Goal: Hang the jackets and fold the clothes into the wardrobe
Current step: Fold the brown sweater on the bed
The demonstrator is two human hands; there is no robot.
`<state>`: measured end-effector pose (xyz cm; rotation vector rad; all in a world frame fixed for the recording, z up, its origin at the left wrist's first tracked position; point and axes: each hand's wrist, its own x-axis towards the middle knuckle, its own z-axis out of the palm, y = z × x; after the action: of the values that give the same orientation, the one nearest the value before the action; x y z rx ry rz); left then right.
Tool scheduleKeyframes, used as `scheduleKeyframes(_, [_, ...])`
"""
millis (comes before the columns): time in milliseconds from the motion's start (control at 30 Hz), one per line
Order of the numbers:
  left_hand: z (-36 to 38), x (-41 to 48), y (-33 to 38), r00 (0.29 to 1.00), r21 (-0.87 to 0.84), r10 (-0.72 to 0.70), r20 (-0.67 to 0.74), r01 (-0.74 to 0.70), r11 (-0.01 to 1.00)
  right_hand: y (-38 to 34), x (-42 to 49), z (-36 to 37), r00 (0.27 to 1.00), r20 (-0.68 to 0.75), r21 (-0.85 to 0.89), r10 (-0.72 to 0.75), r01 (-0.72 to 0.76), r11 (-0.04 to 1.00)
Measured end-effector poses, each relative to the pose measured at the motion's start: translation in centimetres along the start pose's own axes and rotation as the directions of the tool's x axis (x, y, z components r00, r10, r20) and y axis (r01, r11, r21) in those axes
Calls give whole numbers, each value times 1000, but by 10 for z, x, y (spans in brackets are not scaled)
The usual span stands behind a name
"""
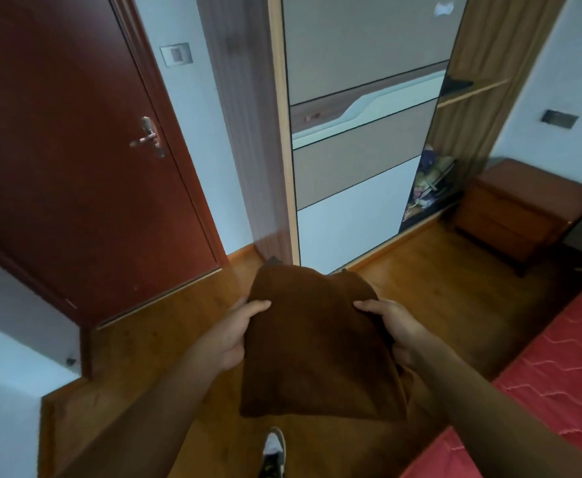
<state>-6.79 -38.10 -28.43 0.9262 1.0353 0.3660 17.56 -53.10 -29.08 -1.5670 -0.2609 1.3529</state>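
Thumb of the left hand is being pressed on top of the folded brown garment. The other fingers are being hidden under the cloth, so the hand is clamped on the garment's left edge. The right hand is gripping the same way: thumb on top, fingers tucked below, clamped on the right edge.

The garment is being held flat between both hands in mid-air, over the wooden floor and in front of the wardrobe, not touching it. One shoe is being shown below the garment.

The wardrobe's sliding door is being kept across the left part, and the right compartment is being left exposed:
- A shelf is being shown partway up, with a small dark item at its left end; what it is cannot be told.
- A mixed pile of things is being stored at the bottom, below the shelf; the pieces are too blurred to be told apart.

A wooden nightstand is being shown just right of the wardrobe, with its drawers closed. A bed with a red cover is being shown at the right edge. A closed red-brown door is being shown on the left.
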Motion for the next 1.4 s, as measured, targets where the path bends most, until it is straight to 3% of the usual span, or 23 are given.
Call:
scheduleKeyframes(300, [49,160,120,966,133,-145,214,118,984,-87,92,-29,986,-166,161,-25,52,986])
scheduleKeyframes(633, [236,282,171,832,435,-342,437,137,890,-124,128,-169,896,-442,400,-52,249,882])
scheduleKeyframes(1033, [493,434,229,818,394,-263,512,48,918,-263,229,-411,837,-547,420,25,249,872])
scheduleKeyframes(1400, [644,614,295,815,381,-222,536,1,924,-400,361,-566,805,-588,461,73,260,848])
